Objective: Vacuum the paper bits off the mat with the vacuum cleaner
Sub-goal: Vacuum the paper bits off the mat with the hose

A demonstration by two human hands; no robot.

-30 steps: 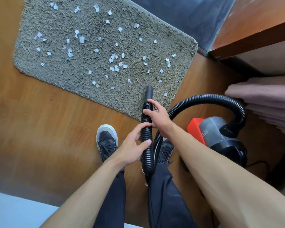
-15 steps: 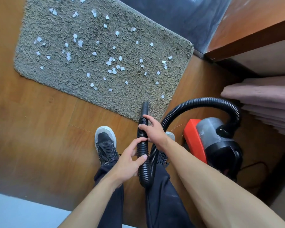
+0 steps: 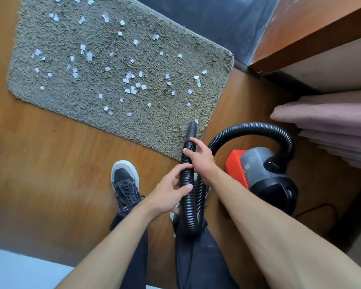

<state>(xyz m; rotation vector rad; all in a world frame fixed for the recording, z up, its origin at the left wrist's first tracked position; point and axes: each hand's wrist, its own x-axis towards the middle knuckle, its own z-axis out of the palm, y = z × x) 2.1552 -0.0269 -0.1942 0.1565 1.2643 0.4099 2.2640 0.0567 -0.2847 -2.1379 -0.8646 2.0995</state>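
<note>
My right hand (image 3: 200, 157) curls its fingers round the black ribbed plastic hose (image 3: 189, 205) just behind its smooth black nozzle (image 3: 191, 130). My left hand (image 3: 169, 192) grips the same hose lower down, thumb and fingers closed about it. The nozzle tip sits over the near right corner of the shaggy grey-green mat (image 3: 165, 126); whether it touches the pile I cannot tell. Small white paper bits (image 3: 131, 88) lie scattered across the mat, one just beside the tip. The red and grey canister vacuum cleaner (image 3: 263, 172) stands on the wooden floor (image 3: 50, 163) off the mat's right edge.
</note>
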